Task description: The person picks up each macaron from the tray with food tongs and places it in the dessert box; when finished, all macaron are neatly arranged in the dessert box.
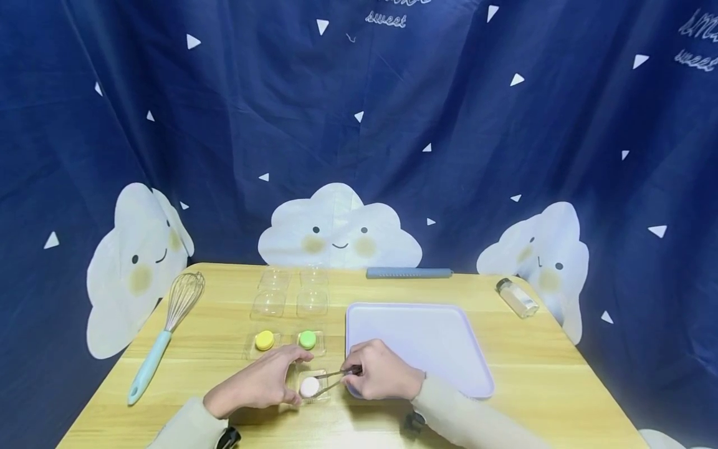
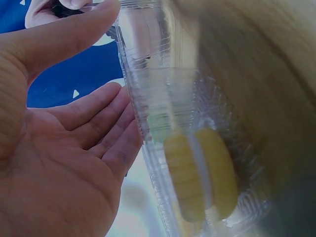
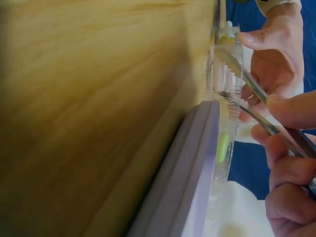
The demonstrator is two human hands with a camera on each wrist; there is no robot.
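My right hand [image 1: 387,372] pinches metal tweezers [image 1: 331,376] between thumb and fingers. Their tips straddle a pale pink macaron [image 1: 310,387] in a near compartment of a clear plastic macaron box [image 1: 320,343]. A yellow macaron [image 1: 265,340] and a green macaron [image 1: 307,340] sit in the compartments behind. My left hand [image 1: 263,381] lies along the box's left and near side, thumb and index finger spread around the pink macaron's compartment. In the left wrist view, the left hand's fingers [image 2: 111,133] are fairly straight, right at the box rim, and the yellow macaron [image 2: 200,175] shows through clear plastic.
The box's clear lid half [image 1: 291,293] lies folded back behind. A lilac tray [image 1: 421,337] sits right of the box, partly under my right hand. A whisk [image 1: 162,340] lies at left, a blue-grey bar [image 1: 409,272] at the back edge, and a black-capped jar [image 1: 517,298] at right.
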